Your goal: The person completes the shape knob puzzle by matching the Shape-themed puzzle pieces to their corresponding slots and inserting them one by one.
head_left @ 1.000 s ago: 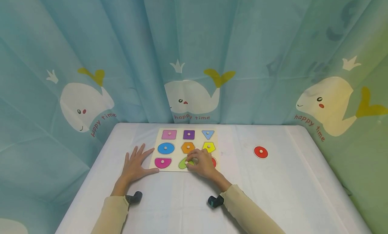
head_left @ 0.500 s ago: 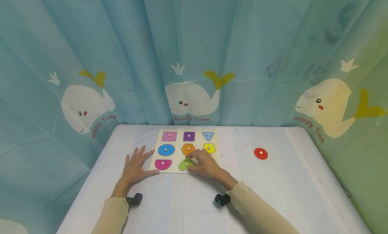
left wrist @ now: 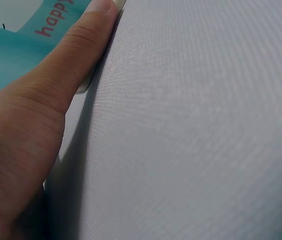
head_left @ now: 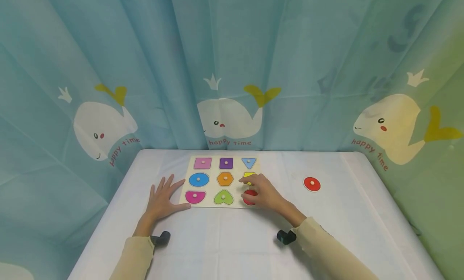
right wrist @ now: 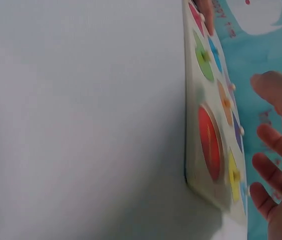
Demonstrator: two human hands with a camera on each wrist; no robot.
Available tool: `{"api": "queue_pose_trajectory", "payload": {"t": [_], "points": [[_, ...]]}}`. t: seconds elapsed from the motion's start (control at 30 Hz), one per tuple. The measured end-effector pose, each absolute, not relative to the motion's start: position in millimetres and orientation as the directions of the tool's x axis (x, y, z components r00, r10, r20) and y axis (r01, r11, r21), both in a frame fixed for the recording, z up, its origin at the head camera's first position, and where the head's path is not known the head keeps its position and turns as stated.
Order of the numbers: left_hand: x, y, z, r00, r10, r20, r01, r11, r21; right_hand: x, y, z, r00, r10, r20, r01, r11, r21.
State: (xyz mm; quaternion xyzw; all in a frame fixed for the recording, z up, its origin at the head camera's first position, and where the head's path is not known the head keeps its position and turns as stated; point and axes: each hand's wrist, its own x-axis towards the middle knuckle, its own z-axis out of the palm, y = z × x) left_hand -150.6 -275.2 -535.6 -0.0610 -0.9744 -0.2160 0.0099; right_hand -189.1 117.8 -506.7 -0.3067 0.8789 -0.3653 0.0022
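Observation:
A cream shape-puzzle board (head_left: 214,169) lies at the back of the table with knobbed pieces in its slots. The green heart piece (head_left: 223,197) sits level in the front row's middle slot. Spread wide, my left hand (head_left: 161,201) rests at the board's left side, its thumb at the front left corner. My right hand (head_left: 266,191), fingers loosely bent and holding nothing, hovers over the board's right side, partly covering a yellow piece (head_left: 248,176). Under it, a red round slot (right wrist: 210,142) shows no knob in the right wrist view. A red round piece (head_left: 311,184) with a knob lies right of the board.
White cloth covers the table (head_left: 224,243), and blue-green curtains (head_left: 232,38) printed with whales hang behind it and at both sides. A dark wrist camera (head_left: 286,237) sticks out by the right sleeve, another camera (head_left: 161,239) by the left.
My right hand has let go of the green heart piece's knob and moved right, over the red slot. My left hand stays at the board's left edge.

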Motion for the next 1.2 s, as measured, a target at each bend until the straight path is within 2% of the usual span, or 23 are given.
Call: {"api": "queue_pose_trajectory", "payload": {"t": [0.23,0.5,0.73,0.8,1.1,1.2], "points": [[-150.7,-275.5,-536.1,-0.992,0.117,0.047,0.126,0.896,0.426,-194.4,156.3,-504.6,-0.862,-0.451,0.231,-0.477,0.566,-0.673],[-149.2,-275.8,-536.1,-0.993,0.113,0.043,0.120,0.894,0.431,-194.6,205.4,-501.4,-0.908,-0.335,0.252,-0.416,0.640,-0.646],[-148.8,-274.8,-536.5,-0.993,0.111,0.044,0.119,0.895,0.430,-198.1,246.4,-504.2,-0.836,-0.298,0.461,-0.536,0.624,-0.569],[-149.0,-274.9,-536.8,-0.993,0.110,0.044,0.118,0.897,0.425,-199.0,256.2,-504.5,-0.835,-0.273,0.477,-0.528,0.641,-0.557],[-149.8,-274.8,-536.1,-0.993,0.111,0.045,0.120,0.897,0.426,-199.4,295.3,-503.1,-0.932,-0.155,0.327,-0.340,0.688,-0.641],[-149.9,-274.1,-534.4,-0.993,0.111,0.044,0.119,0.897,0.425,-198.2,306.0,-506.0,-0.965,-0.112,0.239,-0.249,0.681,-0.689]]}}
